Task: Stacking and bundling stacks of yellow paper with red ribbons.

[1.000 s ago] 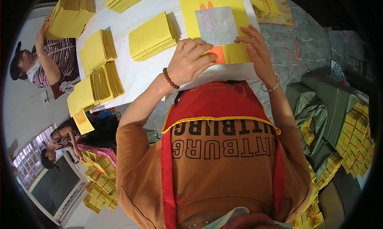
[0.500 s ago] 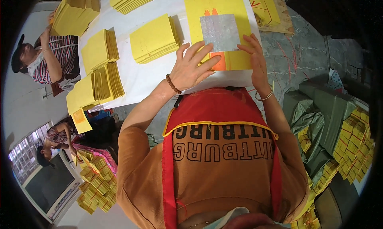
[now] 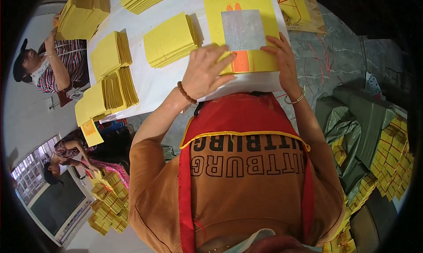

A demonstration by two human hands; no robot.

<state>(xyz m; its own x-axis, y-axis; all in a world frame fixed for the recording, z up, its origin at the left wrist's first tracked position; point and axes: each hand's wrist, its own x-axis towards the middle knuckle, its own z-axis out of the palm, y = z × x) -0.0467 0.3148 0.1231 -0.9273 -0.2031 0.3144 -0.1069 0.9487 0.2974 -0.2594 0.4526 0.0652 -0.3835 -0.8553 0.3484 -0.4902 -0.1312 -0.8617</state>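
Note:
A large yellow paper sheet (image 3: 213, 15) lies at the table's right end, with a silver square (image 3: 242, 30) on it and an orange patch (image 3: 240, 61) by its near edge. Small orange marks show just beyond the square. My left hand (image 3: 207, 70), a brown bead bracelet at its wrist, is over the sheet's near left corner, its slightly blurred fingers apart and holding nothing. At the right edge my right hand (image 3: 284, 63) rests its outstretched fingertips on the paper near the silver square.
Folded yellow paper stacks (image 3: 169, 39) stand on the white table (image 3: 136, 46). Two people work at the left, one holding a stack (image 3: 83, 15). Tied yellow bundles (image 3: 392, 156) lie at the right beside a green-grey cover (image 3: 339, 134). Red strings (image 3: 324, 59) lie on the floor.
My left hand has drawn slightly left and toward me, showing more of the orange patch. The sheet sits slightly higher in view. My right hand stays at its right edge.

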